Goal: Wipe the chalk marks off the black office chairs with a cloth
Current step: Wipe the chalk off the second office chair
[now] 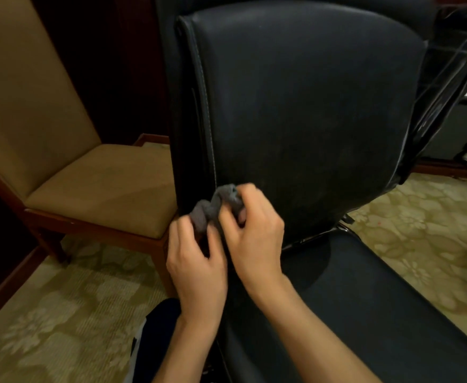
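Step in hand: readying the cloth, judged from both hands working it at the lower left edge of the backrest; wiping proper looks paused.

Tan chair (69, 172): padded seat and tall back, wooden frame, standing just left of the black chair, apart from the hands.

Left hand (196, 261): fingers curled, pinching the lower end of the cloth.

Cloth (215, 208): grey, bunched and twisted, held between the two hands, touching or just in front of the backrest's stitched seam; contact cannot be told for certain.

Right hand (251, 233): fingers curled round the upper bunch of the cloth, close against the left hand.

Black chair (309, 106): leather-look backrest, upright, with a faint pale haze across the lower middle, likely chalk residue; no sharp marks are legible. The seat runs down to the right, below the hands.

Next move, as a judgement: gather the cloth into a flat pad in one hand, then press and sweep it over the hazy patch, perhaps steadying the backrest with the other.

Surface and room: patterned beige carpet (61, 313); dark wooden skirting at the left and far right; dim furniture behind at the right, indistinct.
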Tool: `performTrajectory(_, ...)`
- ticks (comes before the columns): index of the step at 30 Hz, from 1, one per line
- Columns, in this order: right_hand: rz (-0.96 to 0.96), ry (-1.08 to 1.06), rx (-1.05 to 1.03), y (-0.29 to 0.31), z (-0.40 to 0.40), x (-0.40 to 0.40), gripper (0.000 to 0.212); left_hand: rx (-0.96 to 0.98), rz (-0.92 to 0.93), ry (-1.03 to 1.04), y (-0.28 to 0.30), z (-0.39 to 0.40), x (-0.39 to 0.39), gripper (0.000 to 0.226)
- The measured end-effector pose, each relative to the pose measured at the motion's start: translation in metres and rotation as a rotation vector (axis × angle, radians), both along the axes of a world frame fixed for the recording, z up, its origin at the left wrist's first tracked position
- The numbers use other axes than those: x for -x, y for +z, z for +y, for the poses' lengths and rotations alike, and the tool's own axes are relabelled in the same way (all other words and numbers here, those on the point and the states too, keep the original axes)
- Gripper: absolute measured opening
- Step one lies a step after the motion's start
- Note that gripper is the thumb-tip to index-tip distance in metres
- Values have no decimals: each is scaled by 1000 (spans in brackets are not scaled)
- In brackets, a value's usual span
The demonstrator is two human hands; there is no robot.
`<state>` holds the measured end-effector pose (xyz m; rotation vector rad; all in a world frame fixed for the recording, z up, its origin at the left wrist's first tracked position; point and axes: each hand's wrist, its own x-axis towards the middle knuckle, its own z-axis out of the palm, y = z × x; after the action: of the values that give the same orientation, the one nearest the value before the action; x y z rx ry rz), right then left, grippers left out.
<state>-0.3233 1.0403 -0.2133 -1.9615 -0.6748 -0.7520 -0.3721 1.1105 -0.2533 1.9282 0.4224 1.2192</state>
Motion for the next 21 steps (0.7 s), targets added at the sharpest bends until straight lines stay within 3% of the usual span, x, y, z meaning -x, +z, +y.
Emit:
performTrajectory(3, 54, 41, 7, -33, -7, 5, 14, 69, 64, -35, -35, -1, 8, 3)
performTrajectory(7, 100, 50, 16, -42, -7, 5, 15, 223, 85, -103, -54, 4, 8, 12)
performTrajectory(10, 48, 59, 3, -9, -2, -1, 17, 221, 26, -96, -29, 10, -2, 8)
performTrajectory(16, -16, -36, -116, 88, 19, -36, 15, 144, -189, -99, 74, 20, -34, 11)
performTrajectory(21, -41, -36, -28, 51, 18, -27, 12, 116, -154, -47, 27, 13, -29, 18)
